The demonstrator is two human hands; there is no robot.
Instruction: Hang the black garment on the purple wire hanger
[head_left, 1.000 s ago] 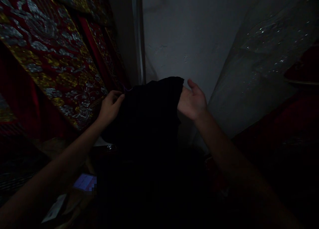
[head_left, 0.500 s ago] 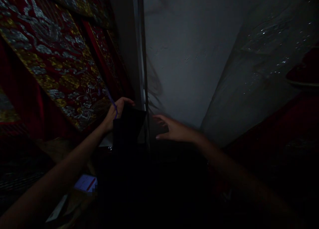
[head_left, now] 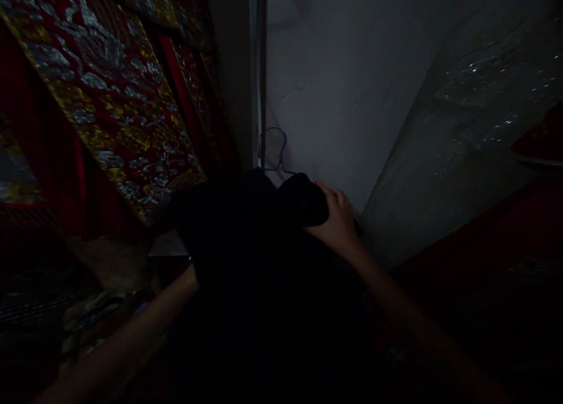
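A black garment (head_left: 246,228) hangs in front of me in very dim light. A thin purple hanger hook (head_left: 276,149) sticks up above its top edge. My right hand (head_left: 336,219) grips the garment's right shoulder, fingers curled over the cloth. My left forearm (head_left: 145,328) reaches up under the garment, and the cloth hides my left hand completely.
Red fabric with gold and silver embroidery (head_left: 109,99) hangs at the left. A pale wall (head_left: 343,87) with a vertical metal strip (head_left: 261,70) stands behind. A clear glittering plastic cover (head_left: 466,116) hangs right, above dark red cloth (head_left: 492,257).
The black garment went from my left hand's grip to spread across both arms. My right hand closed on its right side. My left hand dropped behind the cloth. The hanger hook came into view.
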